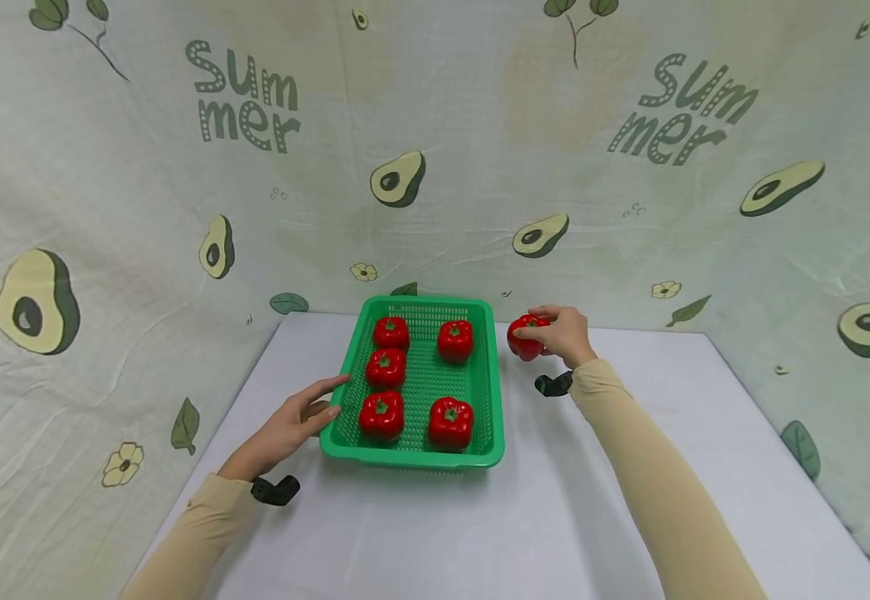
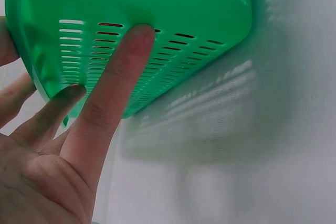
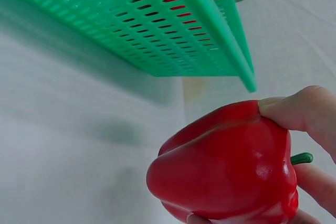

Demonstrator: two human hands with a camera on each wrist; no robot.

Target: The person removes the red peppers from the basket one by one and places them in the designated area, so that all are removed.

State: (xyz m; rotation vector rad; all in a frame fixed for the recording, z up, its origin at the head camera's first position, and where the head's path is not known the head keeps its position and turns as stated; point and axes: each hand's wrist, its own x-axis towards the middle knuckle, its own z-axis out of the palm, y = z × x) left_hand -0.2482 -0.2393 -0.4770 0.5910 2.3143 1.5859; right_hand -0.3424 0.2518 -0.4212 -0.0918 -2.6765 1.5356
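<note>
My right hand (image 1: 566,335) grips a red bell pepper (image 1: 523,343) just outside the right side of the green plastic basket (image 1: 497,400). In the right wrist view that bell pepper (image 3: 226,161) lies on its side between thumb and fingers, its green stem toward the palm. It hangs below the basket rim in that picture. My left hand (image 1: 285,429) touches the basket's left side with extended fingers. Up close in the left wrist view, one straight finger (image 2: 123,72) presses the slotted outer wall. Several red bell peppers (image 1: 382,415) stand inside the basket, stems up.
White cloth covers the table (image 1: 420,533) under the basket. Behind and at both sides hangs a pale curtain (image 1: 465,242) printed with avocados and lettering. Each wrist wears a black camera, the left one (image 1: 276,490) low beside the sleeve.
</note>
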